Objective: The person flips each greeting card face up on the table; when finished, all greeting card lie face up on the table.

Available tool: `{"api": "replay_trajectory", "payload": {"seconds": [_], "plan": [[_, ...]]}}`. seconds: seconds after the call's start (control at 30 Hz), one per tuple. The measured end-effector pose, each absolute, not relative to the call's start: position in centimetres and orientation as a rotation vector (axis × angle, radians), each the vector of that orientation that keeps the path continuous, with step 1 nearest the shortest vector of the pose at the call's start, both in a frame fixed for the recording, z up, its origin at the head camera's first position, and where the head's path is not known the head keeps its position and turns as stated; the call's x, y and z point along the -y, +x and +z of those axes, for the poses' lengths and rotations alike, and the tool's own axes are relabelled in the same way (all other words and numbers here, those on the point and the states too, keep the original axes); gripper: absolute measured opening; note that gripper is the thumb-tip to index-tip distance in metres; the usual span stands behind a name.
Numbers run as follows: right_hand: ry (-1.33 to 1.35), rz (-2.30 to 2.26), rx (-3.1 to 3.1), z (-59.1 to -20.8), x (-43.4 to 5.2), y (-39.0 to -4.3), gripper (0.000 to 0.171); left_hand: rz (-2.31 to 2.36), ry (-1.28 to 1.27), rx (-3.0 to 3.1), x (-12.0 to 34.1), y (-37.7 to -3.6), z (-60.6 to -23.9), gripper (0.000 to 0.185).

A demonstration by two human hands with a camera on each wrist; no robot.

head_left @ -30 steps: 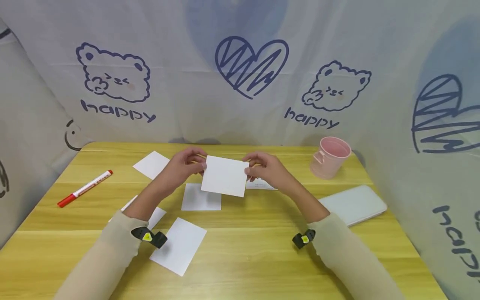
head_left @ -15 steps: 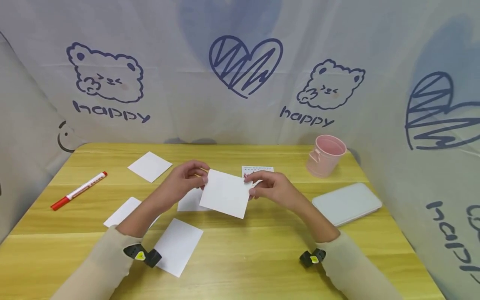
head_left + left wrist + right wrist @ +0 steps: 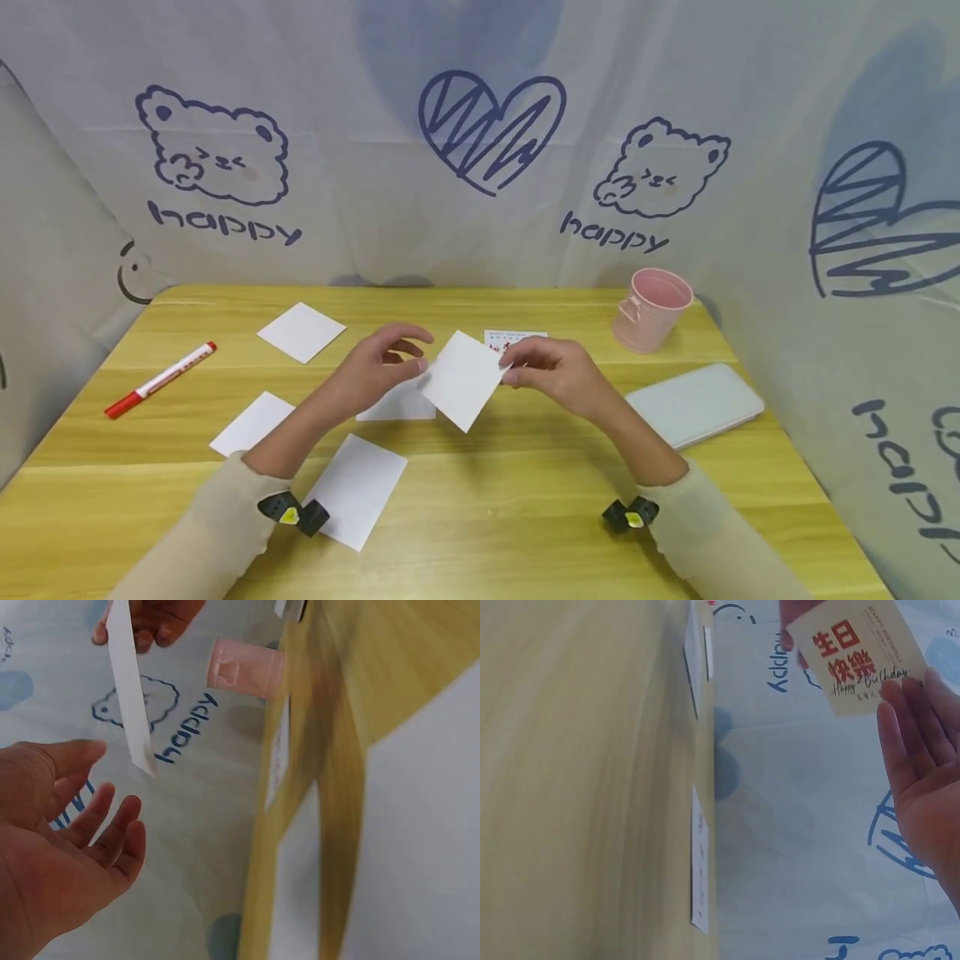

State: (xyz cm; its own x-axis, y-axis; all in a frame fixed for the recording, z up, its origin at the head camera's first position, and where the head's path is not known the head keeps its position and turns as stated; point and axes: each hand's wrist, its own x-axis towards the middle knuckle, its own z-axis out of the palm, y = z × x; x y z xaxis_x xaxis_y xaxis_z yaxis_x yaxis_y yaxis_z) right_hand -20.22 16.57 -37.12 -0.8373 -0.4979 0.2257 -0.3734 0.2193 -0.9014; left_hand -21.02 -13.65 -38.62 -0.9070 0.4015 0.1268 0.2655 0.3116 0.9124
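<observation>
My right hand (image 3: pixel 558 371) pinches a birthday card (image 3: pixel 465 382) by one corner, above the table. Its white face is towards me in the head view. The right wrist view shows the card's other face (image 3: pixel 859 656), with red characters and "Happy Birthday" lettering. Fingers relaxed and spread, my left hand (image 3: pixel 60 847) holds nothing; in the left wrist view a gap separates it from the card. Below the held card lies a white card (image 3: pixel 397 404), partly covered by it. A card with red print (image 3: pixel 513 336) lies behind my right hand.
More white cards lie on the left, one at the back (image 3: pixel 302 332), one by my left forearm (image 3: pixel 251 423) and one nearer me (image 3: pixel 358 492). A red-and-white marker (image 3: pixel 161 382) is far left. On the right are a pink cup (image 3: pixel 652 312) and a flat white case (image 3: pixel 697 404).
Both hands held the card a second ago. It has come lower and turned onto a corner, and my left hand has let go. The red-printed card behind is more exposed.
</observation>
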Motion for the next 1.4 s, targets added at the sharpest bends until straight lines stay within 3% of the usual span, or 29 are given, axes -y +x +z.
{"api": "replay_trajectory", "payload": {"seconds": [0.3, 0.57, 0.87, 1.13, 1.4], "plan": [[-0.729, -1.822, -2.436, -37.3, -16.5, -20.7, 0.013, 1.685, 0.878, -2.421, 11.5, -18.9, -37.7, 0.029], [-0.657, -1.850, -2.450, -37.5, -16.2, -20.8, 0.014, 1.799, 0.733, -2.425, 10.9, -18.8, -38.1, 0.015], [-0.663, -1.624, -2.594, -37.6, -15.9, -20.6, 0.015, 1.839, 0.517, -2.357, 11.0, -19.0, -38.1, 0.020], [-0.870, -1.454, -2.531, -37.3, -14.4, -19.3, 0.032, 1.654, 0.639, -2.332, 10.1, -18.2, -38.0, 0.020], [-0.785, -1.442, -2.540, -37.5, -14.3, -19.2, 0.027, 1.648, 0.647, -2.357, 10.4, -18.6, -38.4, 0.023]]}}
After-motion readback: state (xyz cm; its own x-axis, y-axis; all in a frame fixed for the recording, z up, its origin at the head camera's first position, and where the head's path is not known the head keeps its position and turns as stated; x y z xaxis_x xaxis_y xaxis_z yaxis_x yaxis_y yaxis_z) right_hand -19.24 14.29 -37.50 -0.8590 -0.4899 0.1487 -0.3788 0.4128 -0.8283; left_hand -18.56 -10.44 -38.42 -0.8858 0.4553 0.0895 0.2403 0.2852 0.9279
